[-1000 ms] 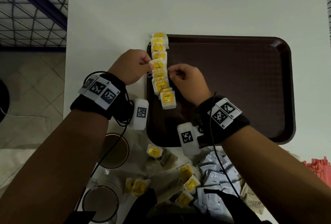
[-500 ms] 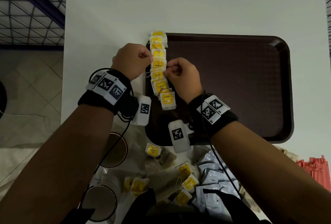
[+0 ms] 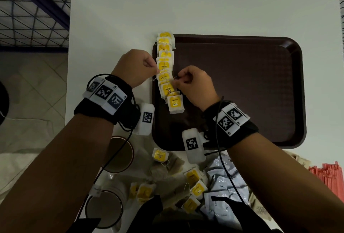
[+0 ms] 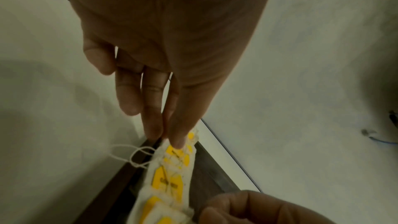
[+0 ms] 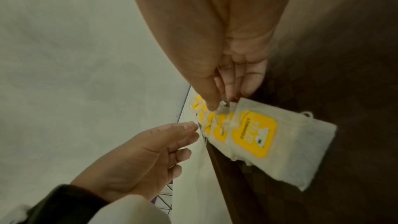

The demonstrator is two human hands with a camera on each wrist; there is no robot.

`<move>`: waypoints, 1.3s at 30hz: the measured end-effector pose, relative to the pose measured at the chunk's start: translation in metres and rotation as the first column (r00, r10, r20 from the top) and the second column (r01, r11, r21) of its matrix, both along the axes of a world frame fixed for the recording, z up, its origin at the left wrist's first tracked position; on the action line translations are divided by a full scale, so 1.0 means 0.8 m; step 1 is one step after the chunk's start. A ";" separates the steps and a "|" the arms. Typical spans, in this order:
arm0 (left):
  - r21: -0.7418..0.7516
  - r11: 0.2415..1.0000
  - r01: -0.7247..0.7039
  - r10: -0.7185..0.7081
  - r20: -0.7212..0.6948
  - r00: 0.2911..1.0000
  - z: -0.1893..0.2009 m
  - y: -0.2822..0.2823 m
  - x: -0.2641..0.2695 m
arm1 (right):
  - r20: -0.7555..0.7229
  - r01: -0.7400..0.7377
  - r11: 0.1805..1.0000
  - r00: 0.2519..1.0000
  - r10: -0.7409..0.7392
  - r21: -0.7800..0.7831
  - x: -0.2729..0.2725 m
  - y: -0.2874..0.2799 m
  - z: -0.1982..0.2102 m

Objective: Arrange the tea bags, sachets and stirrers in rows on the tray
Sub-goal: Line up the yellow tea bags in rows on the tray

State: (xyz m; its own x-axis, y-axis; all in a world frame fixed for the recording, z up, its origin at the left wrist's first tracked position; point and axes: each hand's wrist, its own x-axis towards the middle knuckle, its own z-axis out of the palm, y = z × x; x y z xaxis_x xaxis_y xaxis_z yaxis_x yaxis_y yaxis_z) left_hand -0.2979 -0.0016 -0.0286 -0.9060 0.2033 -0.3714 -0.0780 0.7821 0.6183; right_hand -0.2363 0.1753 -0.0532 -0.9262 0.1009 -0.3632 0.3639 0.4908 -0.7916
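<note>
Tea bags (image 3: pixel 166 70) in a row between both hands, left hand (image 3: pixel 134 70) and right hand (image 3: pixel 195 87) each pinching one, left wrist view alone shows loose string (image 4: pixel 131 155) under left fingers, head view alone shows spare bags (image 3: pixel 193 186) behind the wrists.

The yellow tea bag tags (image 5: pixel 254 133) read, seemingly, "CONNECT"; grey sachets (image 3: pixel 222 182) "Coffee".

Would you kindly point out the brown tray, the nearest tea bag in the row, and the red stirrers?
Brown tray (image 3: pixel 251 93), head view, bare textured floor.
Nearest tea bag in the row (image 3: pixel 175 103), head view, yellow label.
Red stirrers (image 3: pixel 328 174), head view, middle of the bundle at the right edge.
</note>
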 end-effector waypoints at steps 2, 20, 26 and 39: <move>-0.006 0.999 0.054 -0.054 0.027 0.998 -0.001 0.001 0.007 | 0.030 -0.035 0.999 0.999 0.035 -0.006 0.009 -0.001 0.001; -0.025 0.999 -0.019 0.019 -0.023 1.000 -0.005 0.010 0.003 | -0.017 0.135 0.988 0.990 -0.137 -0.078 0.017 -0.029 -0.008; -0.008 0.999 -0.037 0.037 -0.039 0.999 -0.003 0.010 0.004 | -0.018 0.118 0.991 0.993 -0.120 -0.066 0.018 -0.024 -0.007; -0.082 0.993 0.081 -0.077 0.050 0.996 0.003 0.000 0.029 | 0.047 0.096 0.992 0.995 -0.093 -0.082 0.040 -0.020 -0.001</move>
State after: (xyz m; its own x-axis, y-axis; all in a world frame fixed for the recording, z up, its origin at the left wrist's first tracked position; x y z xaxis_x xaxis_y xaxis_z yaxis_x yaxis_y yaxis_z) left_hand -0.2744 -0.0018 -0.0261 -0.8696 0.2402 -0.4315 -0.0409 0.8357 0.5476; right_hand -0.2042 0.1592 -0.0540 -0.8975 0.1548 -0.4130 0.4398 0.3853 -0.8112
